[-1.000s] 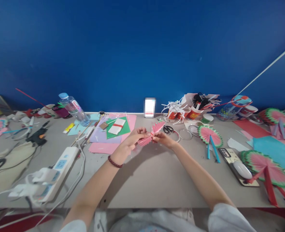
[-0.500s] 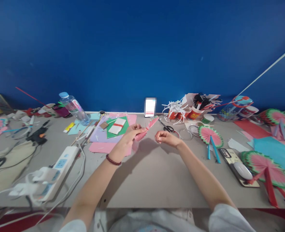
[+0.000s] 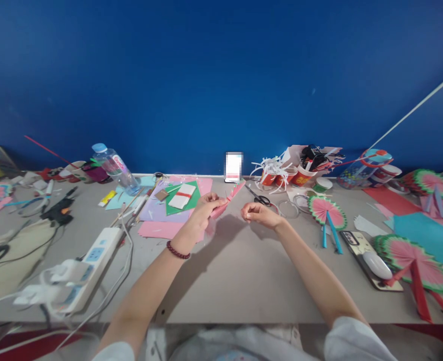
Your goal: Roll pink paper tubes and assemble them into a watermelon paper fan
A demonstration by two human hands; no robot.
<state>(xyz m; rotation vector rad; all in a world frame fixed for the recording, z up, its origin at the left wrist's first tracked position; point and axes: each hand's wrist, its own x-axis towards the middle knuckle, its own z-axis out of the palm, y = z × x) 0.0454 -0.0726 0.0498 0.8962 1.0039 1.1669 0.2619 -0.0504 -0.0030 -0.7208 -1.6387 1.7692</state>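
Note:
My left hand (image 3: 203,213) is closed on a pleated strip of pink paper (image 3: 236,191), pinched near its middle. Both ends of the strip stick out, and its upper end has some green along the tip. A little to the right, my right hand (image 3: 262,215) hovers over the table with thumb and fingers pressed together. Whatever may be between those fingers is too small to make out. Black scissors (image 3: 262,200) lie just behind my right hand. Coloured paper sheets (image 3: 161,229) and a white bundle with a red band (image 3: 182,195) lie beyond my left wrist.
A power strip (image 3: 95,263) with white cables and a black glue gun (image 3: 59,213) lie to the left. A bottle (image 3: 118,168) leans by the wall. To the right are red cups (image 3: 302,176), paper fans (image 3: 327,210) and a phone (image 3: 357,248) under a mouse (image 3: 377,265).
The pink pleated paper has tilted slightly in my left hand, so it looks narrower. My right hand has barely moved.

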